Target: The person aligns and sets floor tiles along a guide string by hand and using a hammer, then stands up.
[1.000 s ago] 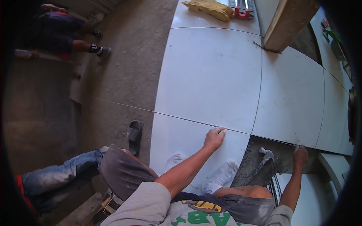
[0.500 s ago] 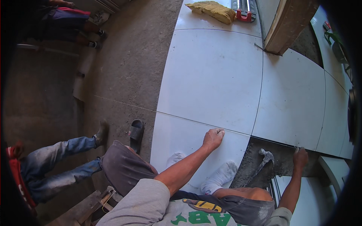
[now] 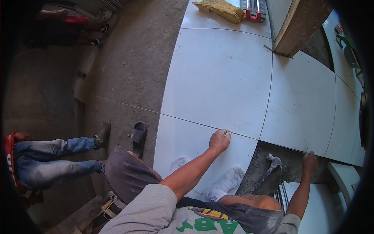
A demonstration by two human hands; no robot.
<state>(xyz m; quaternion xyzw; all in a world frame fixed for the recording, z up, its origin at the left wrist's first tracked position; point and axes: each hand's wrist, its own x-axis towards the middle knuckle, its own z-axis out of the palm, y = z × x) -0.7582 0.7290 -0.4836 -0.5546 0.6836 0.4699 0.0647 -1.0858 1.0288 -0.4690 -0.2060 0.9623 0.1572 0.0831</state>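
A thin string (image 3: 126,104) runs taut from the bare floor on the left, along the joint between the large white floor tiles (image 3: 218,78). My left hand (image 3: 220,141) is closed at this string over the joint, fingertips pressed together. Farther right, my right hand (image 3: 309,162) is pinched on the string's line at the front edge of a laid tile; the string inside the fingers is hidden. A claw hammer (image 3: 274,162) lies on rough mortar in the gap between my hands. My socked feet (image 3: 226,183) rest on the near tile.
Stacked tiles (image 3: 311,197) lie by my right forearm. Ahead are a yellow sponge-like slab (image 3: 222,11), a red-and-grey tile cutter (image 3: 254,15) and a wooden post (image 3: 298,31). A dark slipper (image 3: 139,136) sits left. One person in jeans (image 3: 58,158) and another person (image 3: 70,29) are at left.
Both my hands stay nearly in place, the left one shifting very slightly. The person in jeans has changed stance, and the far person's arm and body have moved.
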